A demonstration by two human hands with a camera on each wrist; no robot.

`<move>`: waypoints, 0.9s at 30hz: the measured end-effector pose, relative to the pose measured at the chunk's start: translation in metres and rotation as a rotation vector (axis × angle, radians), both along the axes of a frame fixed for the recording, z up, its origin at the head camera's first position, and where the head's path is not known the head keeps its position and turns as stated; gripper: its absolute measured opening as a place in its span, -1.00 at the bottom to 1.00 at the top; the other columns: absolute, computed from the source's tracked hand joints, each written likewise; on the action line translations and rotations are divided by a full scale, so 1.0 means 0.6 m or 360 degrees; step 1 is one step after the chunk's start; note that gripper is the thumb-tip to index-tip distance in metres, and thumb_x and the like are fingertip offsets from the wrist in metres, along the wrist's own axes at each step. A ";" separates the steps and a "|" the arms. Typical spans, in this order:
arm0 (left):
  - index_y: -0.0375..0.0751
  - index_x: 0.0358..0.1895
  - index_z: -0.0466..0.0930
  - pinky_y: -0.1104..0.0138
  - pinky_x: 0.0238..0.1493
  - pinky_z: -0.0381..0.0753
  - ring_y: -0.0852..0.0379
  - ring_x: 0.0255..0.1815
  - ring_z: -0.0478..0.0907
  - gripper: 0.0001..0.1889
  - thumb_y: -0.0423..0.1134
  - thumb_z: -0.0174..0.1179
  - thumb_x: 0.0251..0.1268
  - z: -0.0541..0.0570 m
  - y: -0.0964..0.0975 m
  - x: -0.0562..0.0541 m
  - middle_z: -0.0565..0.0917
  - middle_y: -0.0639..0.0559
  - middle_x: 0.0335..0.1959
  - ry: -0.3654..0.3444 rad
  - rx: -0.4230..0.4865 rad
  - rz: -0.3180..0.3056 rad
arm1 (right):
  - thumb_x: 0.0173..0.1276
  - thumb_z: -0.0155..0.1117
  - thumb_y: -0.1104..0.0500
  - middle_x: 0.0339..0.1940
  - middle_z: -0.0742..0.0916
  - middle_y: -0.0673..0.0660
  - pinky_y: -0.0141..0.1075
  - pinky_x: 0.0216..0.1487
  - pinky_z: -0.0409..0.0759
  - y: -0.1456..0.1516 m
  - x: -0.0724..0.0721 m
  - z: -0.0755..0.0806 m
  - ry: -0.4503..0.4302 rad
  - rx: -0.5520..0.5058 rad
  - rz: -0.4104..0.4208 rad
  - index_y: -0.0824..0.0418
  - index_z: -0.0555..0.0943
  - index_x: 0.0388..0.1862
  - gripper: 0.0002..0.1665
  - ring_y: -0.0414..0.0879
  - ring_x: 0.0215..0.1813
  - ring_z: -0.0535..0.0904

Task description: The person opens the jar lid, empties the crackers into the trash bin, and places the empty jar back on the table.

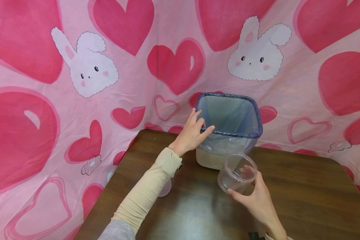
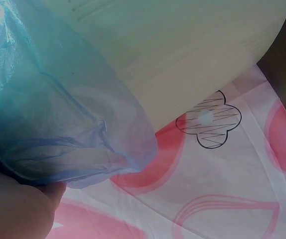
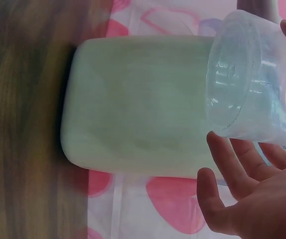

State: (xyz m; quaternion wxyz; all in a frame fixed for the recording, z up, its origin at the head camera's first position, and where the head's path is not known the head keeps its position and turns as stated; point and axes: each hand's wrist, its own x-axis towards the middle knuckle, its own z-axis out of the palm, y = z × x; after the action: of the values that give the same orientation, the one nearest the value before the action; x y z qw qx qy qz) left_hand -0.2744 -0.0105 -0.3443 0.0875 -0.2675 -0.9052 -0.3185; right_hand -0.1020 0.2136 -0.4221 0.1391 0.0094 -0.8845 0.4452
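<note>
A pale trash bin [image 1: 210, 159], lined with a translucent bluish bag [image 1: 228, 143], stands upright at the back of the table. My left hand [image 1: 190, 133] holds its dark rim [image 1: 243, 134] at the near left corner, the thumb along the front side. In the left wrist view, part of that hand lies against the bag's edge. My right hand [image 1: 259, 198] grips a clear plastic jar [image 1: 235, 178] in front of the bin, thumb on the near side and fingers round the right. The jar is tilted and has no lid on it; I see nothing inside.
On the brown wooden table [image 1: 300, 186] lies a round pinkish disc [image 1: 166, 189], perhaps a lid, partly hidden by my left sleeve [image 1: 151, 191]. Pink cloth [image 1: 174, 20] with hearts and rabbits hangs behind and to the left, close to the bin.
</note>
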 end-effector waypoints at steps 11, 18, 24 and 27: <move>-0.09 -0.30 0.38 -0.01 0.48 0.16 -0.09 0.61 -0.30 -0.54 0.27 -0.10 0.39 0.001 0.000 0.001 0.08 -0.14 0.53 -0.0006 0.0005 -0.0004 | -0.15 0.67 0.06 0.16 0.62 0.10 -0.61 0.08 0.20 -0.006 0.000 -0.022 0.0021 -0.0004 0.0041 0.15 0.34 0.25 -0.02 -0.47 0.08 0.40; -0.10 -0.31 0.39 -0.01 0.48 0.14 -0.09 0.61 -0.30 -0.54 0.26 -0.10 0.40 0.000 -0.001 0.000 0.09 -0.14 0.52 0.0004 0.0006 -0.0003 | -0.15 0.67 0.03 0.16 0.64 0.09 -0.59 0.08 0.22 -0.007 -0.002 -0.037 0.0003 0.0008 0.0065 0.12 0.35 0.23 -0.03 -0.44 0.09 0.42; -0.10 -0.31 0.39 0.00 0.48 0.15 -0.10 0.61 -0.29 -0.54 0.25 -0.09 0.40 0.000 0.000 -0.001 0.09 -0.15 0.52 0.0016 0.0007 -0.0013 | -0.18 0.68 0.05 0.14 0.65 0.08 -0.56 0.03 0.30 -0.010 -0.002 -0.050 -0.0007 0.0014 0.0067 0.13 0.37 0.22 -0.03 -0.34 0.06 0.48; -0.10 -0.31 0.39 -0.01 0.48 0.15 -0.11 0.61 -0.29 -0.55 0.25 -0.09 0.40 0.000 0.000 -0.002 0.09 -0.15 0.52 0.0017 0.0008 -0.0019 | -0.18 0.68 0.05 0.14 0.65 0.08 -0.56 0.01 0.34 -0.012 -0.002 -0.057 -0.0024 0.0029 0.0071 0.15 0.37 0.22 -0.02 -0.24 0.05 0.52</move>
State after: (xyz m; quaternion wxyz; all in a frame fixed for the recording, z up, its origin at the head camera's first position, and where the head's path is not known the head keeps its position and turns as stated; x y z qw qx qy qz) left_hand -0.2755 -0.0106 -0.3446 0.0910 -0.2744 -0.9023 -0.3198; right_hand -0.1033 0.2061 -0.4563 0.1225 0.0271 -0.8892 0.4401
